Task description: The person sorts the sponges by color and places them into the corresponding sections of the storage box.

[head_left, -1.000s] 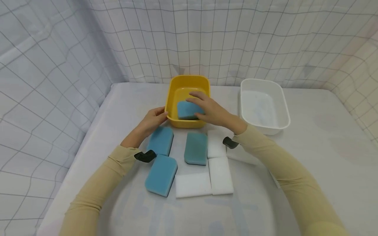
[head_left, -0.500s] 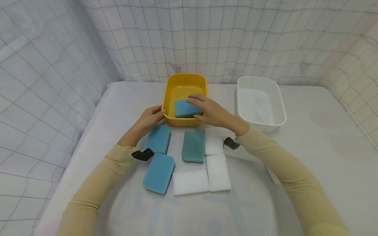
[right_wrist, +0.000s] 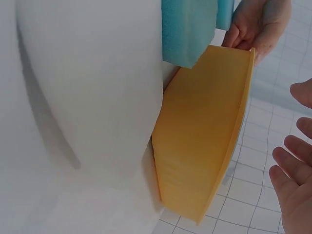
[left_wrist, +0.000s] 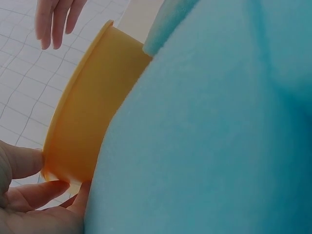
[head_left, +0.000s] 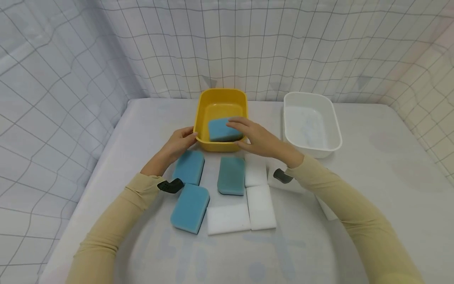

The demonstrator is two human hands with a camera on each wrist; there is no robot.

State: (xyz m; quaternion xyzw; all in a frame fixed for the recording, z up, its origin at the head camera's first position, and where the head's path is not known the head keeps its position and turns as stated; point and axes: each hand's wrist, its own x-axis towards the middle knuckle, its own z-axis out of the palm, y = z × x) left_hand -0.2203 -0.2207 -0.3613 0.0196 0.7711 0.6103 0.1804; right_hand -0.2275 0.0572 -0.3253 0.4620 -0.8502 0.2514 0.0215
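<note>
A yellow plastic tub [head_left: 220, 147] stands at the back of the table with a blue sponge [head_left: 220, 130] inside, tilted against its near wall. My left hand [head_left: 177, 144] holds the tub's near left corner, thumb at the rim and fingers against the outer wall. Over the near right rim hovers my right hand [head_left: 260, 138], its fingers spread and relaxed with nothing between them. In the right wrist view those fingers [right_wrist: 292, 161] are apart from the tub wall. Two blue sponges [head_left: 190, 209] lie beside my left forearm, and a teal sponge [head_left: 231, 175] lies in front of the tub.
Several white sponges [head_left: 261, 207] lie right of the teal one, some partly hidden under my right forearm. A white tub [head_left: 312, 152] stands at the back right. Grid-patterned white cloth [head_left: 227, 51] hangs behind and at both sides of the table.
My right hand has drawn back slightly toward the right, off the blue sponge, which stays in the yellow tub. My left hand keeps its place at the tub's corner. The head view has shifted a little.
</note>
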